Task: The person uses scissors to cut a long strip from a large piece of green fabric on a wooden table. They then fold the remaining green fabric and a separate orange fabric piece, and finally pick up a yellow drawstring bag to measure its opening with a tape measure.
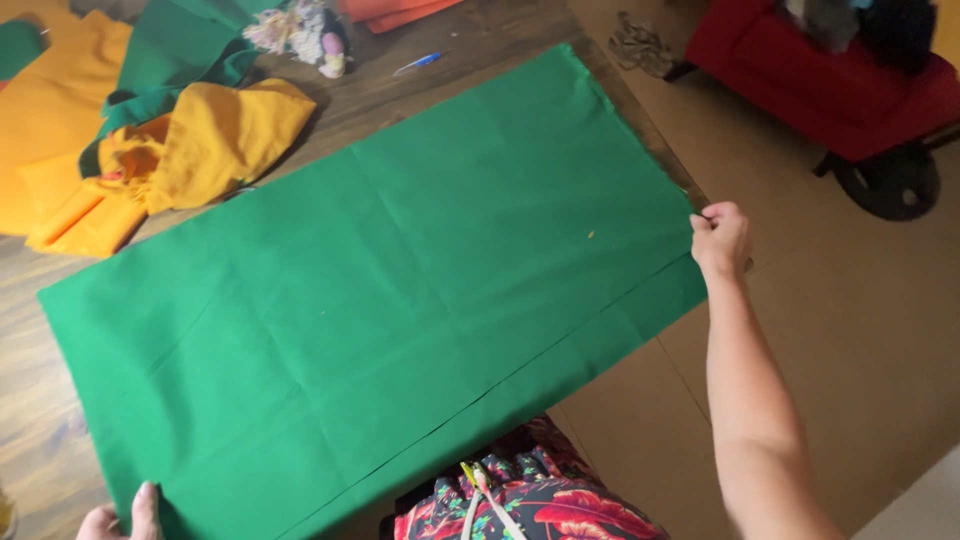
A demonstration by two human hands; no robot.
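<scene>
Your right hand pinches the green cloth at its far edge, your left hand grips a near corner; it looks light and limp, so hold the edges

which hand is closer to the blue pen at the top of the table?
Right. The right hand pinches the green cloth at its right edge, below the blue pen. The left hand holds the bottom-left corner, much farther.

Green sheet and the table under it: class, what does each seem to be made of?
Green sheet: apparently matte woven cloth; soft fold creases, a frayed right edge, both hands pinching it. Table: looks like dark wood or wood-look laminate; grain streaks show.
</scene>
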